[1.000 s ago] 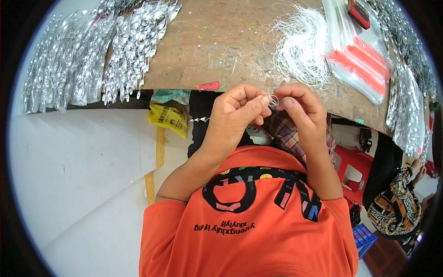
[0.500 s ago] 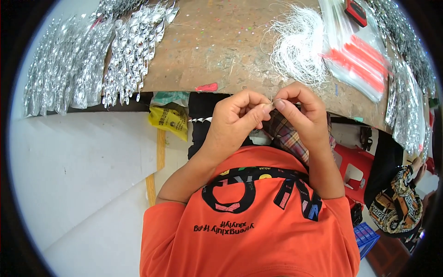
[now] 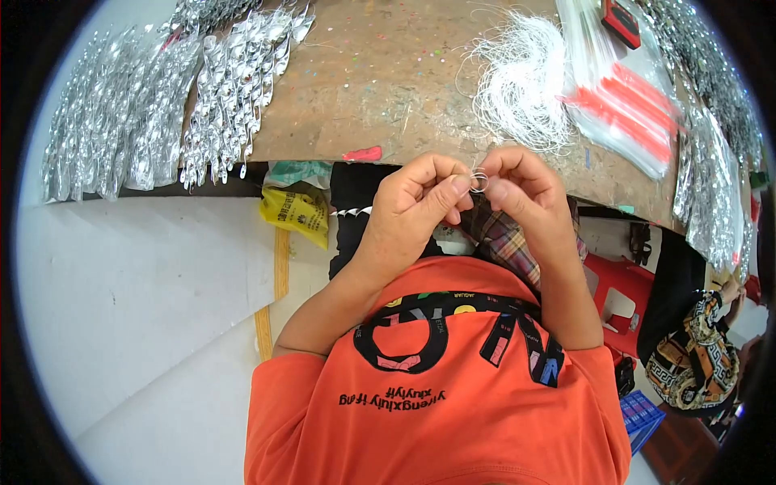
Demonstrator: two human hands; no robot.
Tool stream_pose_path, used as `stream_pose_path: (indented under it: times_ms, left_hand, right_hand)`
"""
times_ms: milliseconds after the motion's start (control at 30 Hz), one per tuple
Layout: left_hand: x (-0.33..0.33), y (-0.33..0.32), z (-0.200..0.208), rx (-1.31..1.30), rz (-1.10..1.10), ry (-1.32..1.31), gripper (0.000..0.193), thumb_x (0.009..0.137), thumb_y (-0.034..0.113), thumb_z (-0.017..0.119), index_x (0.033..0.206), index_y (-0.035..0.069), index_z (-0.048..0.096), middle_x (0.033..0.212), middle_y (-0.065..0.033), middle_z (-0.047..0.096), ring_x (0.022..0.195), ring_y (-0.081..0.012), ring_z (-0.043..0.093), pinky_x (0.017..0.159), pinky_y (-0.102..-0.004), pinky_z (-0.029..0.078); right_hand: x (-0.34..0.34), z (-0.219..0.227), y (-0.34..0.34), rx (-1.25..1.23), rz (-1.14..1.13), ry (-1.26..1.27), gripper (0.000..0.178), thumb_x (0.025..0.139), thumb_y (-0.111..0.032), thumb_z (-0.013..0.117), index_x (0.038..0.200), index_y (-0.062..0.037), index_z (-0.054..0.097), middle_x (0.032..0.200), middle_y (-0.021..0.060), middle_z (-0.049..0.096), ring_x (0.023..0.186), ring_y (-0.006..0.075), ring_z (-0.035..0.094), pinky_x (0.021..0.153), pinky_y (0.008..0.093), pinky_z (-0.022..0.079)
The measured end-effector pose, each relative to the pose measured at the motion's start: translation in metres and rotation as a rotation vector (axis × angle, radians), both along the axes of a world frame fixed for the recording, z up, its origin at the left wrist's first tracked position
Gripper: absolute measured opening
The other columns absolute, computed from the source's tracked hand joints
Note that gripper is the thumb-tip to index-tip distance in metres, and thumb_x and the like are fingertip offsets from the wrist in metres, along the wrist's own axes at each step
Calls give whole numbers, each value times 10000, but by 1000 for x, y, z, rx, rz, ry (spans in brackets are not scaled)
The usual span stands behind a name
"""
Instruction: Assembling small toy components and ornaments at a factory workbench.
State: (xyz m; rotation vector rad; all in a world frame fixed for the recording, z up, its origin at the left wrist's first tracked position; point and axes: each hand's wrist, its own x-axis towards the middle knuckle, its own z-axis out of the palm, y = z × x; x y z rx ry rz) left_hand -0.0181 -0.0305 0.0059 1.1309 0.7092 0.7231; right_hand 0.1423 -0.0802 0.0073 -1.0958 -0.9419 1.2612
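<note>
Just past the near edge of the table, my two hands meet fingertip to fingertip. Between them shows a small pale loop [image 3: 478, 182], thin and rounded; whether it is white string or a wire ring I cannot tell. My left hand [image 3: 414, 200] pinches its left side with thumb and forefinger, the other fingers curled. On the opposite side, the thumb and bent forefinger of my right hand [image 3: 533, 192] close on it. A loose bundle of white string [image 3: 524, 89] lies on the table beyond my right hand.
Silvery strands of small shiny pieces [image 3: 234, 89] cover the brown table's [image 3: 364, 89] left end. Clear plastic bags with red ends [image 3: 638, 109] lie right of the string. A yellow bag [image 3: 293, 214] hangs below the edge. Another person's patterned sleeve [image 3: 693, 356] shows at right.
My fingertips have drawn slightly apart, and the pale loop now shows between them. Both hands keep their pinch; the things on the table have stayed put.
</note>
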Motion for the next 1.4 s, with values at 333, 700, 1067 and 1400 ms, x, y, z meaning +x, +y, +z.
stream_pose_path:
  times_ms: [333,700,1067,1400]
  left_hand:
    - [1,-4,-3,75,-21,-9,125,881,131,555,916,14,578,756,-12,576,655,-51,498,588,-176,407]
    - [3,-5,-4,391,94,140,37,795,16,597,829,2,595,696,-12,571,588,-54,498,545,-207,418]
    - [-1,2,1,-169,20,-79,107,833,82,578,910,9,591,749,-27,596,658,-63,540,572,-188,410]
    - [-4,3,4,-182,-4,-122,106,804,108,618,870,29,594,747,-22,593,659,-62,535,580,-172,390]
  right_hand:
    - [6,-3,0,-82,51,-40,71,827,-99,577,868,-42,572,785,-31,547,665,32,456,588,176,371]
    - [9,7,7,304,-7,-603,88,756,-73,621,837,-43,610,1005,73,544,939,164,520,833,282,384]
    - [-4,1,1,477,-208,-737,101,744,-11,632,842,-27,610,994,109,544,918,189,528,795,281,416]
    - [5,-16,3,272,-139,-350,87,811,-35,592,893,-25,618,894,38,564,825,114,506,733,238,395]
